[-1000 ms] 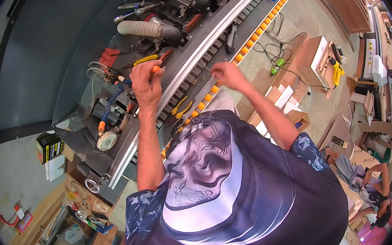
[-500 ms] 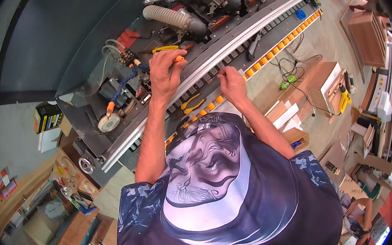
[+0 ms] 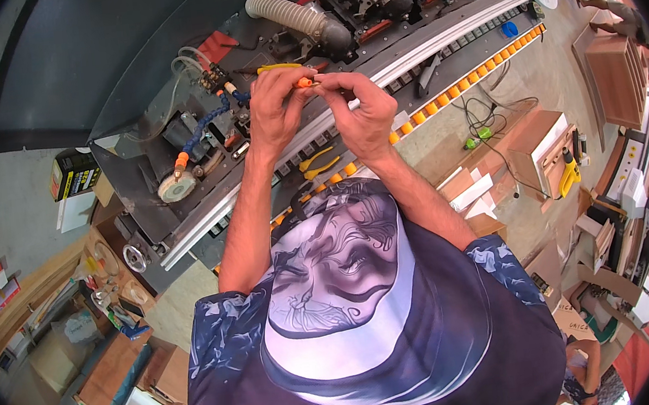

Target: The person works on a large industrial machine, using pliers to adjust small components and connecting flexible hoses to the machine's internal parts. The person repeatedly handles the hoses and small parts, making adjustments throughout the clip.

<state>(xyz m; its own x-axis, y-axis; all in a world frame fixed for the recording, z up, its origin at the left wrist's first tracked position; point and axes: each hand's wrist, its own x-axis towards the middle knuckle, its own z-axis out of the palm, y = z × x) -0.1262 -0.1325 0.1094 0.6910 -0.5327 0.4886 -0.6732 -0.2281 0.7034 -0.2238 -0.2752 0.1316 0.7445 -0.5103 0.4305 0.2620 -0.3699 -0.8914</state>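
Both hands are raised together over an open woodworking machine (image 3: 184, 217). My left hand (image 3: 277, 109) grips a small yellow-and-orange tool (image 3: 284, 69), whose yellow handle sticks out above the fingers. My right hand (image 3: 365, 113) meets it from the right, its fingertips pinched on the tool's orange end (image 3: 303, 83). Below the hands, yellow-handled pliers (image 3: 319, 162) lie on the machine beside its long pale rail (image 3: 449, 30).
A row of orange rollers (image 3: 477, 76) runs along the rail. A grey ribbed hose (image 3: 297, 15) and a blue segmented hose (image 3: 202, 128) sit inside the machine. Wooden cabinet parts (image 3: 539, 140), cables and a yellow tool (image 3: 569, 173) lie on the right, boxes (image 3: 101, 376) at lower left.
My right hand has moved left from the rail to join my left hand at the tool. Both hands have come closer together in front of me.
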